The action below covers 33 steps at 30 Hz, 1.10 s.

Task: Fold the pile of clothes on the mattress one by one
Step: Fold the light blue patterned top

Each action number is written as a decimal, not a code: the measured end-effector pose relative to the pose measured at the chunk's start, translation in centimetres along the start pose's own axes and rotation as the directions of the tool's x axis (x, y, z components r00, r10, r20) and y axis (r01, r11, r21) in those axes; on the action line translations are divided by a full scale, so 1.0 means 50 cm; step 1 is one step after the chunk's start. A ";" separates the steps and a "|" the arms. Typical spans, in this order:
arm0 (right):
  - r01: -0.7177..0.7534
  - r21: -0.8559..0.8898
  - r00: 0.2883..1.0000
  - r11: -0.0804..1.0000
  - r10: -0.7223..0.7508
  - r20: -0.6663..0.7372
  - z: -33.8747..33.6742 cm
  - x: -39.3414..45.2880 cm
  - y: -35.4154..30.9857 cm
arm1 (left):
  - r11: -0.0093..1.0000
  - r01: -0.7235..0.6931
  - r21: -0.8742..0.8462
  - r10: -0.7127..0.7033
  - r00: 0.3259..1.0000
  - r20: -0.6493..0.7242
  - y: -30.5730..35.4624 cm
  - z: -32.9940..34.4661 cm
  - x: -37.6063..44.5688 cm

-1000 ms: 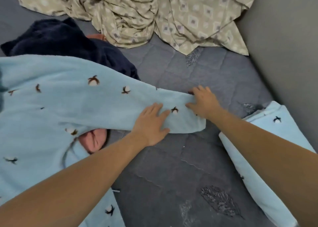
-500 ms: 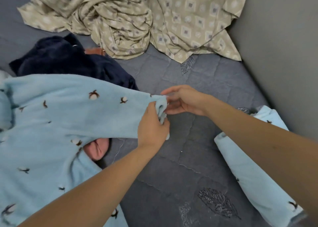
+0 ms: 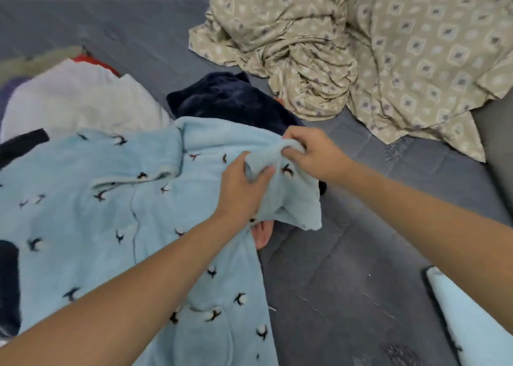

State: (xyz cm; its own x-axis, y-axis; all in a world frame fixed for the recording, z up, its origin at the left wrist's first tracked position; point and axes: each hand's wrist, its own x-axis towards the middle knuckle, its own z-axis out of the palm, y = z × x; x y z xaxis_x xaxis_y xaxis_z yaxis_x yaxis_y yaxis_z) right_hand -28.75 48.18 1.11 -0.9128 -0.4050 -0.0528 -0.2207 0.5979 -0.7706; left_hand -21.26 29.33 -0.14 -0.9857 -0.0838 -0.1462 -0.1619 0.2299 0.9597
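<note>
A light blue fleece top (image 3: 91, 213) with small dark prints lies spread over the left half of the grey mattress (image 3: 347, 268). Its right sleeve (image 3: 294, 199) is folded back over the body. My left hand (image 3: 244, 190) grips the sleeve's cuff end from below. My right hand (image 3: 313, 154) pinches the same cuff edge from above. A dark navy garment (image 3: 230, 99) and a white garment (image 3: 80, 101) lie behind the blue top. A pink piece (image 3: 262, 235) peeks out beneath the sleeve.
A crumpled beige patterned sheet (image 3: 374, 51) covers the mattress's far right. A folded light blue piece (image 3: 472, 318) lies at the lower right edge. Red and purple fabric (image 3: 88, 60) shows at the far left. A grey wall (image 3: 497, 132) borders the right side.
The sleeve lay flat out to the right under both palms. Both hands then took hold of its cuff and carried it left, over the top's body. The view has shifted left.
</note>
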 end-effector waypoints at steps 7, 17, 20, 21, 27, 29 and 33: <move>0.003 -0.308 0.937 0.951 0.105 0.334 0.109 0.114 -0.126 | 0.970 0.071 -0.233 -0.140 0.945 -0.296 -0.008 -0.364 0.038; 0.242 -0.481 0.961 0.843 -0.140 0.240 0.200 0.285 -0.306 | 0.966 0.166 -0.197 -0.243 0.841 -0.484 -0.190 -0.835 -0.012; 0.209 -0.548 0.954 0.810 -0.047 0.295 0.258 0.329 -0.326 | 0.956 0.173 -0.239 -0.277 0.802 -0.530 -0.237 -0.936 -0.037; 0.183 -0.573 0.941 0.799 0.027 0.338 0.271 0.333 -0.317 | 0.951 0.182 -0.249 -0.292 0.792 -0.536 -0.255 -0.966 -0.043; 0.310 -0.514 0.937 0.800 -0.167 0.306 0.381 0.388 -0.374 | 0.937 0.303 -0.171 -0.345 0.747 -0.568 -0.374 -1.149 -0.072; 0.353 -0.530 0.926 0.771 -0.208 0.314 0.452 0.420 -0.416 | 0.919 0.353 -0.177 -0.386 0.711 -0.588 -0.412 -1.212 -0.078; 0.310 -0.643 0.944 0.701 -0.145 0.297 0.590 0.459 -0.432 | 0.895 0.426 -0.131 -0.414 0.686 -0.599 -0.501 -1.317 -0.080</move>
State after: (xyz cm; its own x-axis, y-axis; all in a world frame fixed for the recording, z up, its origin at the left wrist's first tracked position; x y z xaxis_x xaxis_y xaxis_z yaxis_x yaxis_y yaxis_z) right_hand -34.80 5.56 -2.18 -0.7276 -0.6742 -0.1266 -0.6582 0.7381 -0.1483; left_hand -10.17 -39.95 -7.78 -0.5811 -0.7330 -0.3535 -0.5583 0.0430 0.8285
